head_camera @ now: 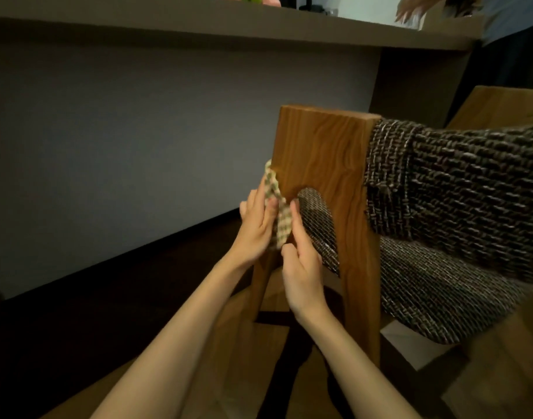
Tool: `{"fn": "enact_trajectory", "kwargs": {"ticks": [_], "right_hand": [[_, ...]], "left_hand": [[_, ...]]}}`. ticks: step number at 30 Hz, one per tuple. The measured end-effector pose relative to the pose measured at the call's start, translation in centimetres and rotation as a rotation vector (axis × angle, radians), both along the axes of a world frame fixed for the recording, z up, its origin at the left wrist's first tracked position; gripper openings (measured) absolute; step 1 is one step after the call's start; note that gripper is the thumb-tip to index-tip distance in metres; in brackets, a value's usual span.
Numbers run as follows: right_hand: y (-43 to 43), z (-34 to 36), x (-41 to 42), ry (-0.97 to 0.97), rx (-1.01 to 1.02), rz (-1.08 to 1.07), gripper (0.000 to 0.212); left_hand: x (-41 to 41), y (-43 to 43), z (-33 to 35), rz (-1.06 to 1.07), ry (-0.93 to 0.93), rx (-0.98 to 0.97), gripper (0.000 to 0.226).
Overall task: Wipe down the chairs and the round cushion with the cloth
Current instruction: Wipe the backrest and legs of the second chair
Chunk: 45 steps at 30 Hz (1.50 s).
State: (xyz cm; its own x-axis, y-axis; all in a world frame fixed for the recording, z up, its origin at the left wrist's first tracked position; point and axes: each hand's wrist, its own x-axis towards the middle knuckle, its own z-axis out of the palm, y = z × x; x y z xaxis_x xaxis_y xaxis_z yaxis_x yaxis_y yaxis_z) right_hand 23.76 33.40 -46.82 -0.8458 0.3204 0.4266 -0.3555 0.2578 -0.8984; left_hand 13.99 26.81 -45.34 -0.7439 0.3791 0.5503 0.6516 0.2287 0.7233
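Observation:
A wooden chair (322, 164) with a dark woven backrest (458, 189) and seat (422, 294) fills the right half of the head view. A small checked cloth (275, 204) hangs against the left edge of the chair's wide wooden side panel. My left hand (256, 228) lies flat against the cloth from the left, fingers straight. My right hand (301, 261) holds the cloth's right side between thumb and fingers, just below the panel's curved cut-out. The round cushion is out of view.
A grey counter front (138, 152) with a brown top edge (198, 25) rises on the left and behind. Another person's hand (410, 10) shows at the top right. A second wooden chair part (501, 107) stands behind. The floor (77, 328) is dark.

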Motion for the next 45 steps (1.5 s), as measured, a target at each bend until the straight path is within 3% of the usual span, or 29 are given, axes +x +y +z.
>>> {"fn": "enact_trajectory", "kwargs": {"ticks": [6, 14, 26, 36, 41, 45], "right_hand": [[0.2, -3.4, 0.1, -0.083, -0.009, 0.079, 0.064], [1.1, -6.3, 0.0, -0.058, -0.062, -0.019, 0.059], [0.8, -11.1, -2.9, -0.271, -0.161, -0.061, 0.045], [0.2, -16.8, -2.5, -0.406, -0.240, -0.160, 0.039], [-0.5, -17.2, -0.8, -0.370, -0.160, -0.133, 0.044], [-1.4, -14.9, 0.8, -0.266, -0.084, -0.095, 0.046]], "left_hand": [[0.1, -0.4, -7.3, 0.153, -0.121, -0.240, 0.054], [0.0, 1.0, -8.4, 0.109, -0.131, 0.054, 0.065], [-2.7, -0.9, -15.8, 0.042, -0.244, -0.093, 0.056], [-4.4, -2.1, -22.3, 0.065, -0.438, -0.266, 0.069], [-2.4, -2.2, -20.6, 0.265, -0.282, -0.086, 0.040], [-0.3, -1.6, -15.2, 0.351, -0.110, 0.111, 0.028]]}}
